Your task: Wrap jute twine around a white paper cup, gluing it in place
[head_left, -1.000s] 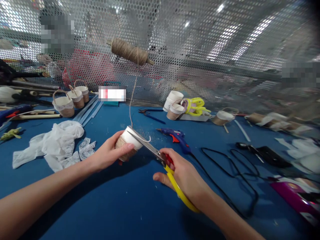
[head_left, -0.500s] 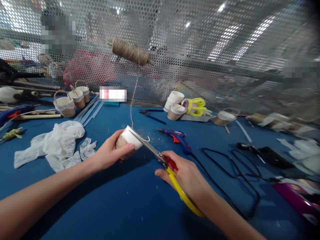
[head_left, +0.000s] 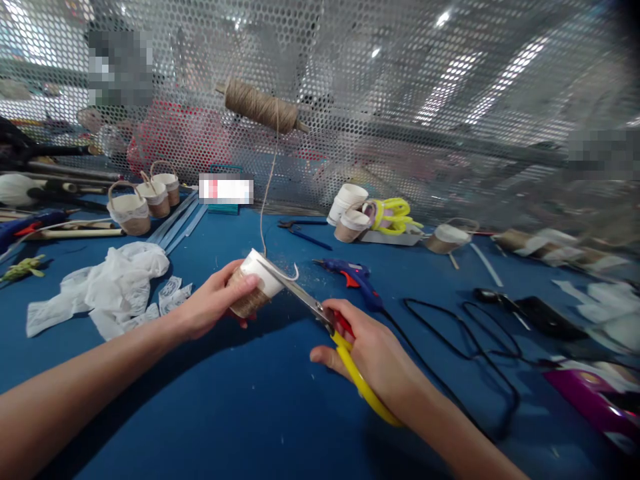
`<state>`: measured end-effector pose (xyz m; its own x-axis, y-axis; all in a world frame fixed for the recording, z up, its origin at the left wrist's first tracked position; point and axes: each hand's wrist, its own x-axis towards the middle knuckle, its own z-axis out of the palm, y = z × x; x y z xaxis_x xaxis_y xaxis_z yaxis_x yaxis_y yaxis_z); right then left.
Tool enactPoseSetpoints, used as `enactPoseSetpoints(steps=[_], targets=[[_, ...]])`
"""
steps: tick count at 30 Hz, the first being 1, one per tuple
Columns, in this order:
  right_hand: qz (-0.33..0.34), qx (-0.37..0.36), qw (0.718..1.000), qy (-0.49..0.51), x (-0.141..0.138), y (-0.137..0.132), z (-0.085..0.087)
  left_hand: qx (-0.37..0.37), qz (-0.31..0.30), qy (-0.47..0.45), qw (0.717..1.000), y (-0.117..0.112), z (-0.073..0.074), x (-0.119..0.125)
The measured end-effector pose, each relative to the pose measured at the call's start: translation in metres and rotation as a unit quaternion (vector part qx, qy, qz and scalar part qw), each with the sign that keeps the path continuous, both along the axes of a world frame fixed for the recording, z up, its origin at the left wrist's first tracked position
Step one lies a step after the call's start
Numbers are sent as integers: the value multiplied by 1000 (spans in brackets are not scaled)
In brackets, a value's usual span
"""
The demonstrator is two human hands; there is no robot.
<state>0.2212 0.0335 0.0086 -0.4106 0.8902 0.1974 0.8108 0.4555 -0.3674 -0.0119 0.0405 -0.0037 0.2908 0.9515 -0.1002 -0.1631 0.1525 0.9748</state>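
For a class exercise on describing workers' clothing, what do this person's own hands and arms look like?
The left hand and right hand are ungloved. The left forearm and right forearm are bare: no sleeve, watch or bracelet shows. Some fingers are hidden.

No words, brands or numbers can be read. At 10 o'clock from the view's centre, the white rectangular panel with a pink block (head_left: 226,189), by a teal wire rack (head_left: 223,209), is pixelated beyond reading.

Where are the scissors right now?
Head view, near centre: the scissors are in the right hand, blades at the cup's rim, left hand opposite.
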Motion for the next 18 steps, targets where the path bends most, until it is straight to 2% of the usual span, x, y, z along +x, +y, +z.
enactPoseSetpoints(steps=[4, 18], targets=[[-1, -3, 1000, 17, -2, -1, -2, 22, 13, 48, 999, -3, 1, 6], [-13, 11, 1000, -9, -5, 0, 3, 36, 56, 99, 993, -2, 2, 7]])
